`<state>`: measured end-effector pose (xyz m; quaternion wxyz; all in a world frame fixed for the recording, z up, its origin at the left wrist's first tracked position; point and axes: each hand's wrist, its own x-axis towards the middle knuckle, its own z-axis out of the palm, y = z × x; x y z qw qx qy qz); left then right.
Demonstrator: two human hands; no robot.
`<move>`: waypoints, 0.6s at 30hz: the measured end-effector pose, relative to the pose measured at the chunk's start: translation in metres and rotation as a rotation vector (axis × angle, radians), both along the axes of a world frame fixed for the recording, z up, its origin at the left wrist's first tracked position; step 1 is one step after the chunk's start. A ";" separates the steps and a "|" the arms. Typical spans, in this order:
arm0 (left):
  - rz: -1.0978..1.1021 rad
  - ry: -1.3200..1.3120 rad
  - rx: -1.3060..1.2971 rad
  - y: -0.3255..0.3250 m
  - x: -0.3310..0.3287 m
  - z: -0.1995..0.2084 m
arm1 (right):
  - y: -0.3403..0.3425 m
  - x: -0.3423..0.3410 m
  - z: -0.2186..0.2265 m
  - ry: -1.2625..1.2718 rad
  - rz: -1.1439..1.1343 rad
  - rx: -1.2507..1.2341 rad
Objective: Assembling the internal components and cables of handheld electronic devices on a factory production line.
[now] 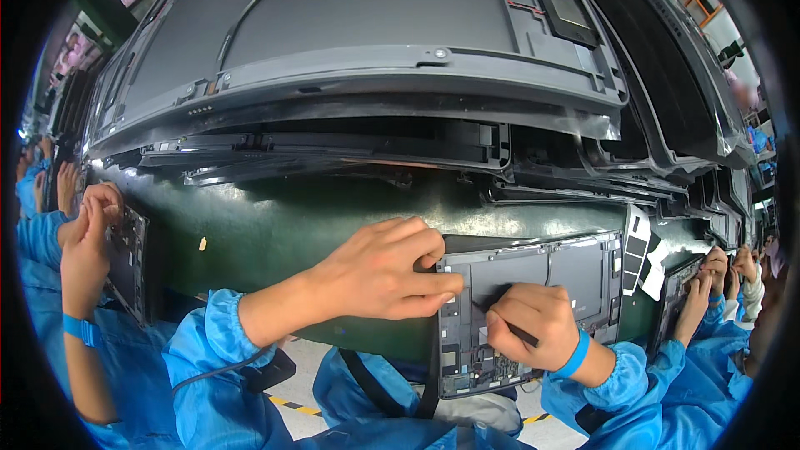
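A flat black device housing (546,267) stands tilted in front of me, its inside exposed, with small circuit parts along the lower and left sides. My left hand (387,271) is at its upper left corner, fingers curled and thumb tip over the edge. Whatever the left fingers pinch is hidden. Over the middle of the housing, my right hand (537,325) is closed around a slim dark stick-like tool (523,335). The tool's exact kind does not show. A blue band (573,356) circles my right wrist.
Large dark housings (350,75) are stacked across the far side, with more at right. A small pale piece (202,243) lies on the green table (250,217). White cards with black patches (637,250) lie right of the housing. Co-workers' hands (87,242) work on both sides.
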<state>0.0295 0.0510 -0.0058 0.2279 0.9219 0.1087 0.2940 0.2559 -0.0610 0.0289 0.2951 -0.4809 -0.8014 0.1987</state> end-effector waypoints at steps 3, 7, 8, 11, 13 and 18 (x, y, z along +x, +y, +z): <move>0.002 0.000 -0.009 -0.001 0.000 -0.001 | -0.010 -0.001 0.002 -0.024 0.011 -0.035; 0.023 -0.006 0.012 -0.003 0.000 -0.002 | -0.020 -0.002 0.001 -0.013 0.039 -0.006; 0.031 0.006 0.013 -0.004 0.000 -0.001 | -0.020 -0.001 0.000 -0.012 0.051 0.008; 0.070 0.026 0.032 -0.010 -0.001 0.003 | -0.022 0.000 -0.003 -0.014 0.053 0.031; 0.096 0.016 0.015 -0.022 -0.004 -0.001 | -0.023 -0.001 -0.004 -0.016 0.044 0.042; 0.121 0.083 -0.016 -0.059 -0.005 0.005 | -0.024 -0.004 -0.002 -0.158 0.046 0.128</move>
